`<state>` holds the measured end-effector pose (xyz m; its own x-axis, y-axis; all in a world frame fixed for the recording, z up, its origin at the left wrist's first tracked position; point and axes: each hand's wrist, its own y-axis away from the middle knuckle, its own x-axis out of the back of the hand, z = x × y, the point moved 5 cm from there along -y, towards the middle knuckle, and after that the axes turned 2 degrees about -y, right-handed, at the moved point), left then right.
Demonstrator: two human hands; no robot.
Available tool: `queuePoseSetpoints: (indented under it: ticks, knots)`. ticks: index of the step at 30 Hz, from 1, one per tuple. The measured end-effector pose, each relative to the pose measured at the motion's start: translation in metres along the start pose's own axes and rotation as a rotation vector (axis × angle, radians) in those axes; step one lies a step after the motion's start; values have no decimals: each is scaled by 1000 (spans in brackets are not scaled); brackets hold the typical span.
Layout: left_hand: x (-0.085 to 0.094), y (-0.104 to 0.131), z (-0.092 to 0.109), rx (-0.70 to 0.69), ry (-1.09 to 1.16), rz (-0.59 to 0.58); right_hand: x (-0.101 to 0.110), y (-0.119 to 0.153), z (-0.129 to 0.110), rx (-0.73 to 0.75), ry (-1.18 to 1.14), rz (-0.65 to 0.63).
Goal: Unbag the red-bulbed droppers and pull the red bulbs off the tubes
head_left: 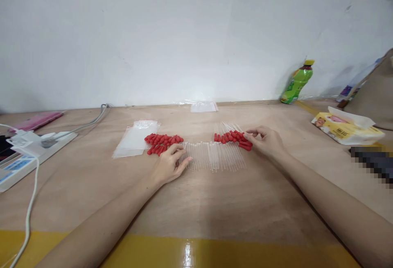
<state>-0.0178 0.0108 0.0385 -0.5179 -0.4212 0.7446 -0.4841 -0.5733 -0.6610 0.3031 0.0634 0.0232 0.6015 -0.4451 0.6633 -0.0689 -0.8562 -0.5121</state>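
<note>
A row of thin clear tubes [211, 156] lies side by side on the table, like dropper pipes. At its left end rests my left hand [171, 164], thumb and fingers apart, beside a pile of loose red rubber bulbs [162, 139]. On the right, more red bulbs [229, 137] sit in a line on another set of clear tubes [229, 127] pointing away from me. My right hand [266, 140] pinches a red bulb at the right end of that line; its fingertips partly hide it.
White zip bags [130, 140] lie left of the bulbs, another bag [204, 107] by the wall. At left are a power strip [61, 140] with cables and a pink packet [39, 120]. At right stand a green bottle [297, 83], a tissue pack [346, 130] and a blurred dark object [373, 162].
</note>
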Motion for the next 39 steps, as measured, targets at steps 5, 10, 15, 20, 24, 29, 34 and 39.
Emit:
queuePoseSetpoints:
  ticks: [5,10,15,20,24,29,34,39]
  knots:
    - [13,-4,-2,54,20,128,-10,-5,-11,-41,143,-49]
    - [19,-4,-8,93,16,244,-11,-4,-18,-50,119,15]
    - [17,-4,-12,62,-7,186,0,6,-35,96,-76,216]
    - [7,-4,-15,96,-65,-9,-3,26,-59,251,-167,240]
    - [3,-4,-15,120,-58,-39,-12,38,-74,364,-246,192]
    - [6,-6,-10,85,-64,42,-22,50,-95,476,-300,81]
    - [2,-8,7,-179,-115,37,-23,61,-115,555,-337,15]
    - [-1,-6,21,-315,-176,75,-26,64,-124,553,-238,-45]
